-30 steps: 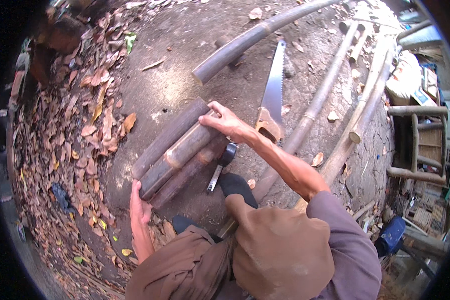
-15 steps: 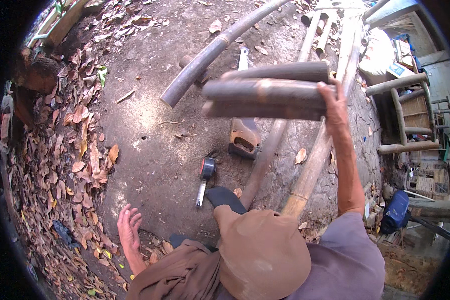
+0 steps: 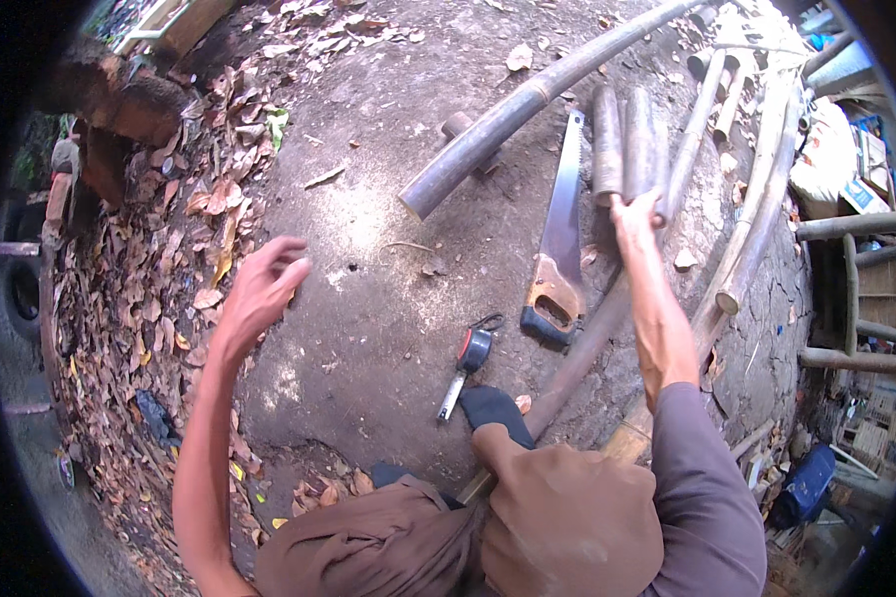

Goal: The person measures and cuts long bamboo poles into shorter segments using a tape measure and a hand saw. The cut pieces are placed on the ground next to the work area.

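Short bamboo lengths [image 3: 639, 139] gripped at near ends by right hand [image 3: 635, 215] | left hand [image 3: 262, 286] empty, half-curled | nearby saw [image 3: 560, 219] best kept clear of

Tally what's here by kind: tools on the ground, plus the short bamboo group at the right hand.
Silver-bladed saw with brown handle: 1
Black round tape measure: 1
Group of short brown bamboo pieces at the right hand: 1 (pieces overlap)
Total: 3
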